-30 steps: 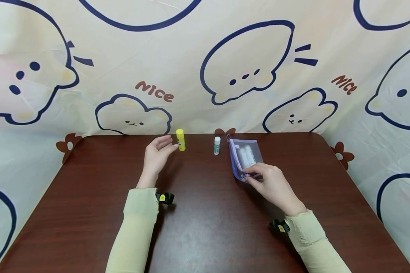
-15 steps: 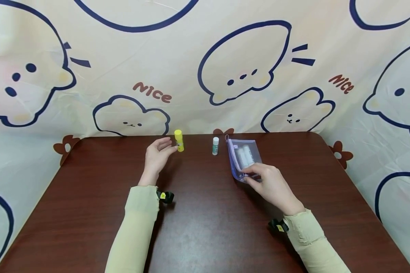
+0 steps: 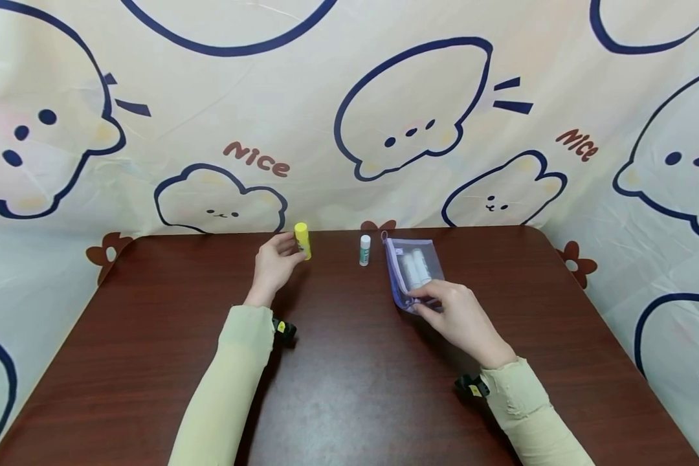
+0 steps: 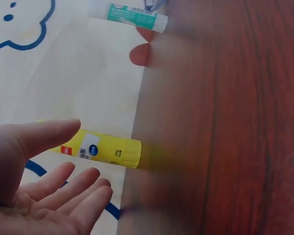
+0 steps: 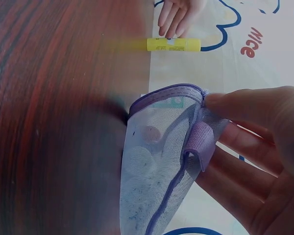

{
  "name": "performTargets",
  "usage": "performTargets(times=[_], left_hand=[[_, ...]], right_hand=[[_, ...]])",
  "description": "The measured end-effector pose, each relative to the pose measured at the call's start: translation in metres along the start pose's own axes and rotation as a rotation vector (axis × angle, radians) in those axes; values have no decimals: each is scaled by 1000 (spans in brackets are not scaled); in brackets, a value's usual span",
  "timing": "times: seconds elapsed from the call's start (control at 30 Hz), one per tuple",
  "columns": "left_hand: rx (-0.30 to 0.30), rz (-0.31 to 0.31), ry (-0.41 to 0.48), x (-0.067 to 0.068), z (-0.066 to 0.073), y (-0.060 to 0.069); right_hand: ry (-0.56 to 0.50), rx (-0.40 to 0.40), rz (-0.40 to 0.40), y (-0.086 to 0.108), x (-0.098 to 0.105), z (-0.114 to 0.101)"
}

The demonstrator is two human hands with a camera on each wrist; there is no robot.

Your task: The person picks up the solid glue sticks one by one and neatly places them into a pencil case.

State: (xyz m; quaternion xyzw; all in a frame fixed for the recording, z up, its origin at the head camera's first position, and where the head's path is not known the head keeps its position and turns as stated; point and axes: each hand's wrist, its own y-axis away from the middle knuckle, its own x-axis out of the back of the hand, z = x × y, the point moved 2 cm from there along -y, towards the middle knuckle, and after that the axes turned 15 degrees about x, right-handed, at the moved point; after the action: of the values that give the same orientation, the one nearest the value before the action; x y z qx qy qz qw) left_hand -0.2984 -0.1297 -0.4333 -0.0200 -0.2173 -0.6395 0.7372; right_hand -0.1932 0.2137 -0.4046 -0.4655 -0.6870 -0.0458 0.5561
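Note:
A yellow glue stick (image 3: 303,241) stands upright near the table's far edge. My left hand (image 3: 274,266) reaches beside it, thumb on one side and relaxed fingers on the other; the left wrist view shows a gap between the fingers and the stick (image 4: 108,149). Whether the thumb touches it, I cannot tell. My right hand (image 3: 463,317) pinches the near end of a purple-edged mesh zip pouch (image 3: 393,265), thumb and fingers on its edge. White cylinders (image 3: 415,267) lie inside the pouch. Between the hands stands a small white-capped glue stick (image 3: 364,251) with a green label.
The dark brown wooden table (image 3: 326,388) ends at a cream cloth backdrop (image 3: 314,97) with blue cartoon outlines. The pouch lies right of the white-capped stick, close to it. Each wrist wears a small black camera (image 3: 284,330).
My left hand has moved slightly right and closer to the yellow glue stick, its thumb now in front of it. The right hand keeps its pinch on the pouch. The head view has shifted slightly.

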Motion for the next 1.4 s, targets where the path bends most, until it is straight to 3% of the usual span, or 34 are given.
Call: performTargets(times=[0.2, 0.47, 0.73, 1.4], left_hand=[[-42, -5, -67, -3, 1, -8], [-45, 4, -151, -8, 1, -14], [-20, 23, -166, -11, -1, -17], [-10, 2, -150, -10, -8, -7]], right_hand=[[-4, 2, -5, 0, -1, 0], [2, -4, -13, -1, -1, 1], [-1, 2, -14, -1, -2, 1], [-8, -4, -29, 0, -4, 1]])
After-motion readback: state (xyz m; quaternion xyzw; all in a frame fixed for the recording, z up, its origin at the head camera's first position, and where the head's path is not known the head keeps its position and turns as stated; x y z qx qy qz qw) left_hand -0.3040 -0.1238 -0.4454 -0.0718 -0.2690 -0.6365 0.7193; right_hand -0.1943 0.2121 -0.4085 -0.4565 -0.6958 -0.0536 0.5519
